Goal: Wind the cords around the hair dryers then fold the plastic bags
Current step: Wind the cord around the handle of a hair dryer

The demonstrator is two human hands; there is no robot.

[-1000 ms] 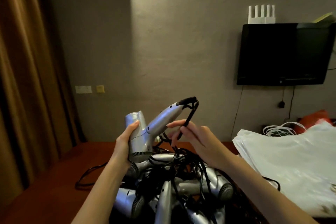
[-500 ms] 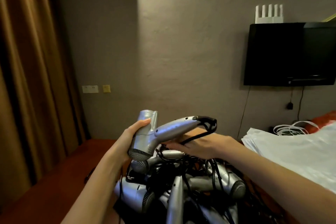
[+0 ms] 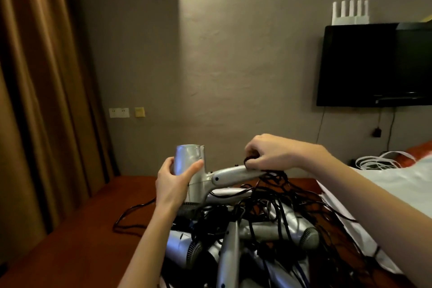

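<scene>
Our left hand [image 3: 174, 179] grips the hair dryer [image 3: 205, 174] barrel above the pile [image 3: 245, 238] while our right hand [image 3: 268, 153] pinches its cord [image 3: 272, 174] at the handle, winding barely begun, tangled dryers and plastic bags [image 3: 402, 184] untouched.

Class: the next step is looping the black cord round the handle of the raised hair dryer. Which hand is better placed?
Right. The right hand already pinches the cord at the handle's end; the left hand grips the hair dryer by its barrel.
</scene>
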